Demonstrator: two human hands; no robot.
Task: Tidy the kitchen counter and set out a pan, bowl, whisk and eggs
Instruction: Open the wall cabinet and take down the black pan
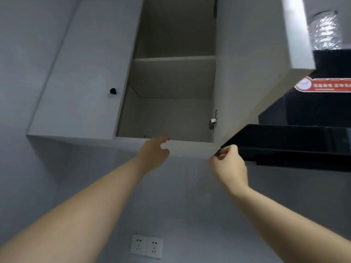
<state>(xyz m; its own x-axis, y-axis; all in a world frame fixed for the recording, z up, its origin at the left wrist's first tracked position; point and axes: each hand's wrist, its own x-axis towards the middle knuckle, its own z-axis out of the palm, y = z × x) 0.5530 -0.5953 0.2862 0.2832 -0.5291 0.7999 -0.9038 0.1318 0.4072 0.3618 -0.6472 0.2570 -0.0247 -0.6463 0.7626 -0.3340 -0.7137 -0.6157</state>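
I'm hunting cookware: right hand (228, 165) pinches the knob (218, 153) of the open cupboard door (252, 54), left hand (153, 154) reaches up loose and empty, and the shelf (174, 59) looks bare, so I'd try elsewhere.

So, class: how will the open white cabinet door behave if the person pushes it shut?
The white flat-panel door probably swings as one rigid board on its metal hinge. It likely moves easily, since the right hand pinches only its small black knob.

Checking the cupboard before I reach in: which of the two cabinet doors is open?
The right door, swung out towards the camera with the right hand pinching its black knob; the left door is shut.
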